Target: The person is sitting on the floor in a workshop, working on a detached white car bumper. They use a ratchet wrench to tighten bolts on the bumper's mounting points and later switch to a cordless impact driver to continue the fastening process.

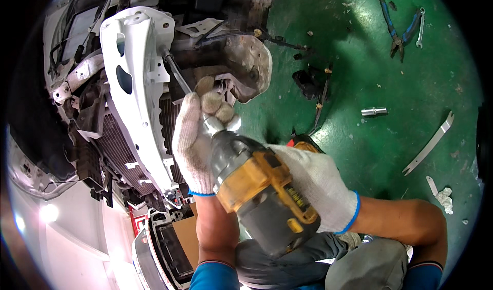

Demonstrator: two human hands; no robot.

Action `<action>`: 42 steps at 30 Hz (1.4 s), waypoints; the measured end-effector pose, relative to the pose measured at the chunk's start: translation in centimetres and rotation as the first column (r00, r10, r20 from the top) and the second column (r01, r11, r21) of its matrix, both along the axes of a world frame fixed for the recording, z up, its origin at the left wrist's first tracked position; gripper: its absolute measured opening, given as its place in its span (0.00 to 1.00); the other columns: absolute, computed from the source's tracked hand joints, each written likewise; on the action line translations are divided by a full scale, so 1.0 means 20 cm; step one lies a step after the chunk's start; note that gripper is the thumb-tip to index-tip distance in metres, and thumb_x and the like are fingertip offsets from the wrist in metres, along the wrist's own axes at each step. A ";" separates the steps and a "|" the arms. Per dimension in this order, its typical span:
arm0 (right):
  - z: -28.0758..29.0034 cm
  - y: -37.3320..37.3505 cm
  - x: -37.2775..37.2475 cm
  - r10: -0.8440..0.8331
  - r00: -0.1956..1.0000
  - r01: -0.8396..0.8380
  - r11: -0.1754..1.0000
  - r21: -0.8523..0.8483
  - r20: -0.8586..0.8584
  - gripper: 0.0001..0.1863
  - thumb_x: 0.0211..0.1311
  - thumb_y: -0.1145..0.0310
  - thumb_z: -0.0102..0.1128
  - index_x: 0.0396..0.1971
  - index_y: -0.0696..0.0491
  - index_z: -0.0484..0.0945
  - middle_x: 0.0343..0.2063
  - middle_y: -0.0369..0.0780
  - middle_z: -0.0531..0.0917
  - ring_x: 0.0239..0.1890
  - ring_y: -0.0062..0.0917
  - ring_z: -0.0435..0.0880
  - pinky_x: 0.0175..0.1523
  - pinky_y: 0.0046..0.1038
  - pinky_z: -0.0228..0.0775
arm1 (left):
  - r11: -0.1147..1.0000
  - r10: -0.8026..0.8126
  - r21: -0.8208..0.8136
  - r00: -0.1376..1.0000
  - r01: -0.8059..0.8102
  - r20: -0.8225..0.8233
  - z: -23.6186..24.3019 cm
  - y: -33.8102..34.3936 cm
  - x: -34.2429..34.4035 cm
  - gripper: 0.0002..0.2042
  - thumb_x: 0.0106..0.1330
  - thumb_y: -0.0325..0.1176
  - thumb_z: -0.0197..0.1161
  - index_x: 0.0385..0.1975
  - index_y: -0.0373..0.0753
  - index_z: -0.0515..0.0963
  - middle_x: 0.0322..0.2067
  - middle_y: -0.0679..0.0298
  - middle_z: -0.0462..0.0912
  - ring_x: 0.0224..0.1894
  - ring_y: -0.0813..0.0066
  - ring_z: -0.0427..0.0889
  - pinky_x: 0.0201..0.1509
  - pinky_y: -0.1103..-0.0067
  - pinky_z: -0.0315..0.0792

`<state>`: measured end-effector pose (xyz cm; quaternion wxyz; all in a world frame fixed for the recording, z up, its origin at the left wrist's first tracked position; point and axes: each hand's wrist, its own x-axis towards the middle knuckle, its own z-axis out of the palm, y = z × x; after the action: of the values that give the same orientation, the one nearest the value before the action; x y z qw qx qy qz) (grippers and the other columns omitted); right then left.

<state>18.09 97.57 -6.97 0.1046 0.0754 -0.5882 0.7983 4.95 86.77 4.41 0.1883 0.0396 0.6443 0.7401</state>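
A yellow and black cordless impact wrench (pixel 259 190) points away from me toward the car's stripped front end. My right hand (pixel 321 187), in a white knit glove, is closed around its handle, which is mostly hidden behind the tool's body. A long metal extension bar (pixel 178 74) runs from the tool's nose to the side of a white body panel (pixel 141 102), close to its upper end. My left hand (pixel 195 136), also gloved, has its fingers curled around the bar just ahead of the nose. The bar's far tip meets the panel's edge; the fastener there is hidden.
On the green floor at right lie blue-handled pliers (pixel 396 41), a small spanner (pixel 421 29), a metal socket (pixel 374 111) and a flat pry bar (pixel 430 143). A black plastic part with wiring (pixel 308 83) lies nearer. Radiator fins (pixel 120 148) sit behind the panel; cardboard (pixel 186 236) stands below.
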 end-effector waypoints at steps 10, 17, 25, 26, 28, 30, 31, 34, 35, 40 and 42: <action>0.00 -0.17 -0.03 -0.309 0.945 0.311 0.950 0.004 -0.103 0.28 0.51 0.60 0.74 0.51 0.54 0.76 0.38 0.44 0.84 0.36 0.40 0.88 0.37 0.37 0.80 | 0.991 0.070 -0.108 0.996 -0.075 -0.049 0.07 0.04 0.01 0.09 0.80 0.39 0.54 0.44 0.39 0.72 0.33 0.67 0.70 0.34 0.76 0.70 0.38 0.77 0.70; 0.00 -0.15 -0.04 -0.329 0.930 0.343 0.937 0.064 -0.163 0.28 0.50 0.62 0.73 0.51 0.56 0.76 0.38 0.44 0.84 0.35 0.38 0.88 0.34 0.36 0.79 | 1.000 0.020 -0.019 0.999 -0.021 -0.050 0.02 -0.07 0.00 0.20 0.79 0.39 0.55 0.61 0.30 0.73 0.37 0.64 0.75 0.38 0.74 0.74 0.43 0.77 0.73; 0.00 -0.13 -0.03 -0.274 0.948 0.294 0.949 0.116 -0.160 0.29 0.50 0.62 0.73 0.52 0.56 0.74 0.37 0.44 0.83 0.35 0.38 0.88 0.34 0.37 0.79 | 0.993 -0.116 -0.018 0.992 0.115 -0.050 0.05 -0.11 -0.01 0.25 0.79 0.40 0.56 0.65 0.26 0.69 0.38 0.63 0.77 0.39 0.73 0.76 0.45 0.79 0.73; 0.01 -0.14 -0.03 -0.268 0.949 0.289 0.950 0.117 -0.166 0.29 0.50 0.62 0.73 0.52 0.56 0.75 0.37 0.43 0.83 0.35 0.38 0.88 0.34 0.37 0.79 | 0.994 -0.111 -0.002 0.993 0.111 -0.052 0.07 -0.12 0.00 0.25 0.79 0.40 0.56 0.65 0.26 0.69 0.38 0.64 0.77 0.39 0.73 0.76 0.44 0.79 0.73; -0.01 -0.13 -0.04 -0.295 0.940 0.316 0.942 0.113 -0.170 0.28 0.50 0.62 0.73 0.51 0.56 0.75 0.36 0.43 0.83 0.35 0.38 0.88 0.34 0.38 0.79 | 0.988 -0.142 0.052 0.990 0.143 -0.027 0.03 -0.11 -0.05 0.25 0.79 0.40 0.56 0.66 0.26 0.69 0.38 0.64 0.76 0.39 0.73 0.76 0.43 0.79 0.73; -0.03 -0.11 -0.06 -0.319 0.933 0.342 0.929 0.138 -0.168 0.28 0.51 0.62 0.72 0.51 0.56 0.75 0.35 0.43 0.83 0.34 0.38 0.88 0.33 0.38 0.79 | 0.997 -0.064 -0.045 0.996 0.061 -0.057 0.00 -0.08 -0.05 0.24 0.79 0.40 0.56 0.65 0.26 0.69 0.38 0.64 0.76 0.38 0.73 0.76 0.42 0.79 0.73; -0.03 -0.10 -0.06 -0.313 0.934 0.339 0.928 0.153 -0.172 0.27 0.51 0.62 0.72 0.51 0.56 0.75 0.35 0.43 0.83 0.34 0.38 0.88 0.33 0.38 0.79 | 0.995 -0.009 -0.100 0.996 0.000 -0.086 0.01 -0.07 -0.04 0.24 0.79 0.40 0.56 0.65 0.26 0.69 0.37 0.64 0.76 0.37 0.73 0.76 0.41 0.79 0.73; 0.00 -0.10 -0.05 -0.283 0.945 0.313 0.928 0.202 -0.164 0.26 0.52 0.62 0.71 0.51 0.55 0.76 0.35 0.43 0.83 0.33 0.38 0.88 0.33 0.38 0.79 | 0.995 0.050 -0.084 0.995 -0.057 -0.086 0.03 -0.04 0.01 0.22 0.79 0.40 0.56 0.62 0.28 0.71 0.35 0.65 0.74 0.34 0.74 0.73 0.39 0.79 0.72; 0.00 -0.10 -0.05 -0.271 0.950 0.301 0.928 0.219 -0.157 0.26 0.52 0.62 0.71 0.51 0.55 0.76 0.35 0.42 0.83 0.33 0.38 0.88 0.33 0.38 0.78 | 0.999 0.015 -0.047 0.998 -0.018 -0.058 0.04 -0.05 0.01 0.22 0.79 0.41 0.56 0.61 0.29 0.71 0.34 0.65 0.73 0.33 0.75 0.72 0.38 0.80 0.71; 0.00 -0.10 -0.05 -0.301 0.939 0.332 0.920 0.209 -0.169 0.24 0.52 0.62 0.71 0.48 0.56 0.77 0.34 0.43 0.83 0.32 0.37 0.88 0.32 0.37 0.78 | 0.999 -0.046 0.019 0.999 0.046 -0.016 0.01 -0.05 -0.01 0.20 0.81 0.41 0.54 0.60 0.30 0.71 0.30 0.70 0.69 0.30 0.80 0.68 0.34 0.81 0.67; 0.00 -0.10 -0.05 -0.313 0.932 0.347 0.915 0.207 -0.180 0.23 0.52 0.62 0.71 0.46 0.56 0.77 0.33 0.43 0.83 0.32 0.37 0.88 0.32 0.37 0.78 | 0.998 -0.040 0.048 0.999 0.040 0.007 0.01 -0.03 0.00 0.20 0.81 0.40 0.53 0.61 0.30 0.71 0.29 0.70 0.67 0.29 0.80 0.67 0.32 0.81 0.65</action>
<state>17.00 95.54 -7.01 0.2706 0.0437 -0.6737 0.6863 4.99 86.26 4.60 0.2045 0.0541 0.6249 0.7515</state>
